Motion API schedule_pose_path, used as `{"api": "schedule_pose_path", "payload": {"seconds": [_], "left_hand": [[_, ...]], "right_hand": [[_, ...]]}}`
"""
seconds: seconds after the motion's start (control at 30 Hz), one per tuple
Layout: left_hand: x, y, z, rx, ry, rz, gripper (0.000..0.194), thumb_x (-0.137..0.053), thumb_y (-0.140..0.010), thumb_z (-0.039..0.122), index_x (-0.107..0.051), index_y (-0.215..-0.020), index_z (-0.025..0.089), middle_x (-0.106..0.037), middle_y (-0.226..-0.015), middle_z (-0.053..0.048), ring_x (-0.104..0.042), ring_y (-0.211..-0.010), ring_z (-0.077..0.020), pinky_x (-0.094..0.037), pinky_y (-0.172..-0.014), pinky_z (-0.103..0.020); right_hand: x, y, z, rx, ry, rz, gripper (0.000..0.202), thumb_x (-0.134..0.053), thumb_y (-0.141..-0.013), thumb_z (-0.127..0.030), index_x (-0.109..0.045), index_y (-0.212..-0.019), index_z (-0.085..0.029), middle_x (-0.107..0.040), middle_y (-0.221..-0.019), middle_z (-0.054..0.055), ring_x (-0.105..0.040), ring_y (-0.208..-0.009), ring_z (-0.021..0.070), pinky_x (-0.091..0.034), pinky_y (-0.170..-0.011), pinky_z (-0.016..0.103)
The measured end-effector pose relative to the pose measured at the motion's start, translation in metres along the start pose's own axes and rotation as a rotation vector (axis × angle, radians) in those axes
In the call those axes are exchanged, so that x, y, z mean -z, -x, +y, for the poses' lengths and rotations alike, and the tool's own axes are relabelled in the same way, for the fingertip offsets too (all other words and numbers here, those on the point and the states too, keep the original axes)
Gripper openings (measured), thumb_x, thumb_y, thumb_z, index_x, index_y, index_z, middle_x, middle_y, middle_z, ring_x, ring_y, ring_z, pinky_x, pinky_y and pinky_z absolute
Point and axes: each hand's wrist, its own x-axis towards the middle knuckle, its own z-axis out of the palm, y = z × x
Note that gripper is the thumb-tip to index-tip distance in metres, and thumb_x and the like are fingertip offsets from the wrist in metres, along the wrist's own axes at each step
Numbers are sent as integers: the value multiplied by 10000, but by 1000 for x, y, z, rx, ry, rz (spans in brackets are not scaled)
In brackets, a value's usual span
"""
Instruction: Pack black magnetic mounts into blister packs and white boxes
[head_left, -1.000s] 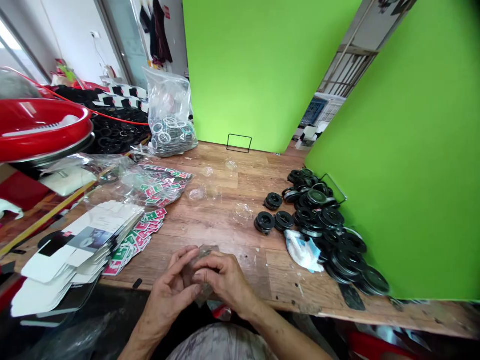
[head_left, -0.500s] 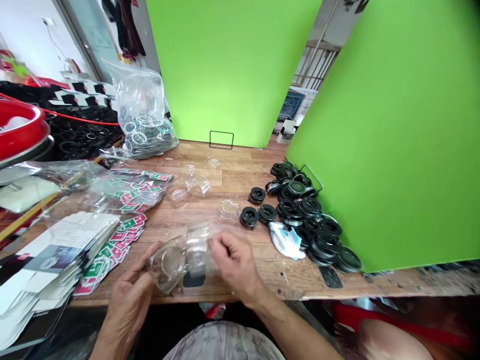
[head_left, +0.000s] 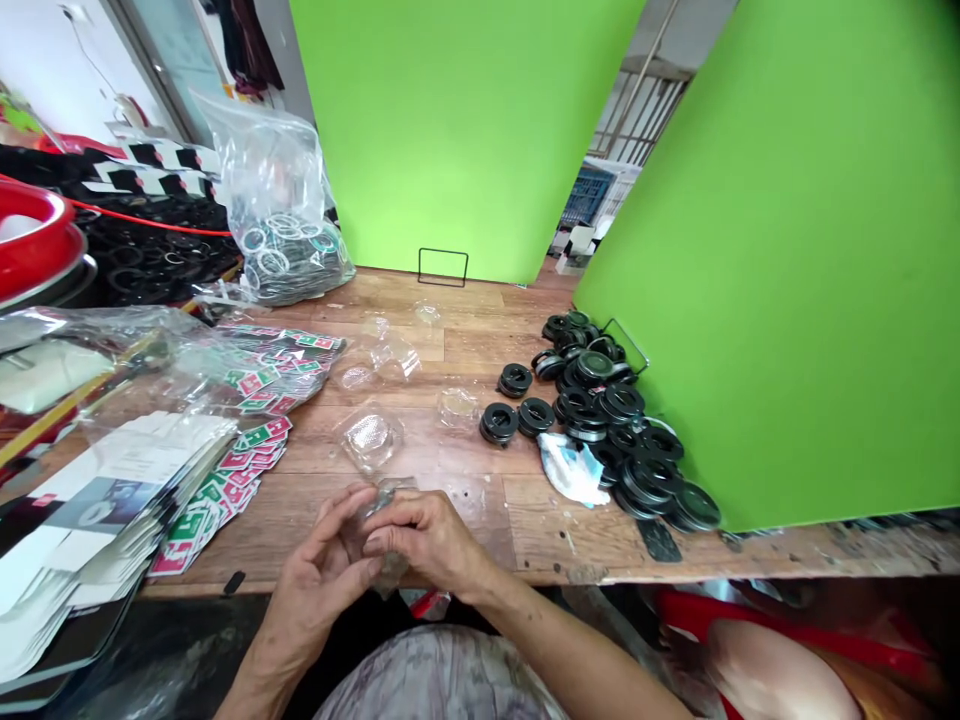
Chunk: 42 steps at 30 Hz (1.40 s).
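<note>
My left hand [head_left: 326, 570] and my right hand [head_left: 427, 540] meet just over the table's front edge. Between them is a clear plastic blister piece [head_left: 397, 484], closed on by the fingers of both hands and mostly covered by them. Just beyond lies another clear blister shell [head_left: 371, 437] with a round raised middle. Further clear pieces rest on the wood, one to the right [head_left: 457, 406] and a loose group [head_left: 386, 360] farther back.
Black ring-shaped adapters [head_left: 626, 440] are heaped at right, with a white-blue cloth [head_left: 571, 470] beside them. Left are printed cards [head_left: 225, 485], folded white boxes [head_left: 120, 520] and a bag of rings [head_left: 281, 240]. Green panels [head_left: 457, 140] stand behind.
The clear shell from my left hand now lies on the table. My right hand has moved left and down with a clear piece, and both hands have come together.
</note>
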Motion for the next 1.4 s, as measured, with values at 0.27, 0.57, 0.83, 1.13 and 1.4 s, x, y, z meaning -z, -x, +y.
{"api": "schedule_pose_path", "payload": {"seconds": [0.27, 0.57, 0.83, 1.13, 1.4], "left_hand": [[1, -3, -6, -53, -32, 11, 402, -736, -663, 228, -680, -1056, 289, -521, -1260, -56, -413, -1276, -250, -385, -1041, -318], [-2, -8, 9, 136, 161, 201, 479, -731, -572, 197, -687, -1049, 208, -533, -1313, -68, -465, -1215, -279, -414, -993, -355], [4, -12, 3, -56, -191, 255, 385, -611, -673, 210, -670, -1053, 216, -566, -1222, -56, -485, -1183, -248, -383, -1020, -375], [15, -18, 23, -584, -1013, 325, 695, -659, -738, 251, -382, -1375, 271, -212, -1523, -91, -203, -1382, -344, -132, -1126, -531], [-4, -9, 5, -514, -753, -69, 491, -604, -760, 221, -507, -1240, 261, -477, -1306, -110, -501, -1179, -267, -470, -916, -363]], "right_hand": [[3, -6, -2, 156, 212, -48, 147, -574, -830, -189, -694, -745, -184, -662, -717, -1, -597, -688, 116, -446, -667, 206], [15, 5, -31, 249, 434, 251, 244, -436, -871, -185, -556, -659, -179, -516, -625, -12, -487, -595, 102, -370, -564, 213], [40, -9, -38, 256, 479, 441, 219, -459, -884, -221, -574, -703, -178, -495, -617, -18, -470, -612, 108, -360, -577, 228], [25, 12, -30, 328, 743, 247, 217, -386, -921, -167, -588, -843, -162, -530, -717, 24, -491, -672, 130, -387, -626, 244], [22, 18, -28, 353, 571, -30, 205, -360, -919, -141, -560, -938, -180, -561, -947, 54, -535, -902, 133, -466, -776, 238]]}}
